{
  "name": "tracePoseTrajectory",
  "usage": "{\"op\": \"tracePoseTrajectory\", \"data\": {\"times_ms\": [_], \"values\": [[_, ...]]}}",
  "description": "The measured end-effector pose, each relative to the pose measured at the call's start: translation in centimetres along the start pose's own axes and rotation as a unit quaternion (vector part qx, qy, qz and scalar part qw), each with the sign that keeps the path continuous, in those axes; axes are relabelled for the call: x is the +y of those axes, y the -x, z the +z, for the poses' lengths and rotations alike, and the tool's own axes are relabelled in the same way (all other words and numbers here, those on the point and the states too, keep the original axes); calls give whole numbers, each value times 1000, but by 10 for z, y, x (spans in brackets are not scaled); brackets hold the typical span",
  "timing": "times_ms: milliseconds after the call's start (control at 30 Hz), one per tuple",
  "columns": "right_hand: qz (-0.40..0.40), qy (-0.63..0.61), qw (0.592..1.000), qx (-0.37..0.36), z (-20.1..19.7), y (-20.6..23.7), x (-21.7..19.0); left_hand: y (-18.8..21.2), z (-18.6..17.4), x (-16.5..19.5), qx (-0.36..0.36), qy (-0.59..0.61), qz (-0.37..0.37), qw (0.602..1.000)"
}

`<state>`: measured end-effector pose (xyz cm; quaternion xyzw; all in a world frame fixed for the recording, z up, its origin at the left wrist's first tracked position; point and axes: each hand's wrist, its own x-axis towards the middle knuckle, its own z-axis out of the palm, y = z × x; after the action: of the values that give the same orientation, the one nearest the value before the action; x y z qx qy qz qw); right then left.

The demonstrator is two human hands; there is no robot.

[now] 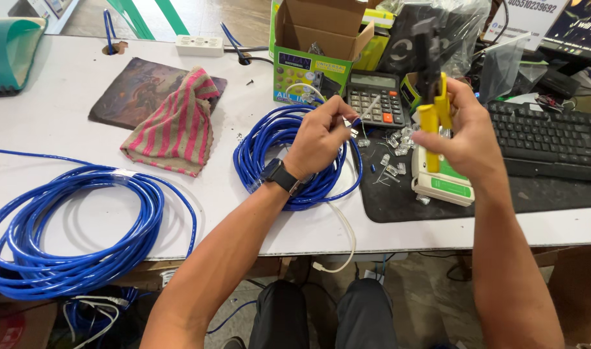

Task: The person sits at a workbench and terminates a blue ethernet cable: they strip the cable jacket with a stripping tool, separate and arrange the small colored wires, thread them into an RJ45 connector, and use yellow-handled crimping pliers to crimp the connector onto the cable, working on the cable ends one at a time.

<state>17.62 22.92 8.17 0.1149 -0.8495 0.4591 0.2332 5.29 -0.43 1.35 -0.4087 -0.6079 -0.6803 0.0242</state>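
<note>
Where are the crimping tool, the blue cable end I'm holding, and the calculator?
crimping tool [435, 116]: head view, on its yellow handle above the right hand.
blue cable end [356, 121]: head view, on the tip pinched in the left hand's fingers.
calculator [375, 98]: head view, on its keypad.

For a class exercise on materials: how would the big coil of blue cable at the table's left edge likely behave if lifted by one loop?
The big coil of blue round cable would probably sag and spread, since only one small white tie binds its loose loops. It looks fairly heavy for its bulk, with many turns. Part overhangs the white table, so a push might slide it off.
</note>
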Motion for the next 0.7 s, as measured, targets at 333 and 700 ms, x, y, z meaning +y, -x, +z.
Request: {"op": "tracePoseTrajectory", "data": {"times_ms": [333, 700], "values": [[-146, 253, 955, -48, 39, -18, -62, 2, -2, -6, -43, -28, 29, 998], [-103, 393, 913, 32, 75, 2, -61, 0, -2, -21, -8, 20, 13, 1000]]}}
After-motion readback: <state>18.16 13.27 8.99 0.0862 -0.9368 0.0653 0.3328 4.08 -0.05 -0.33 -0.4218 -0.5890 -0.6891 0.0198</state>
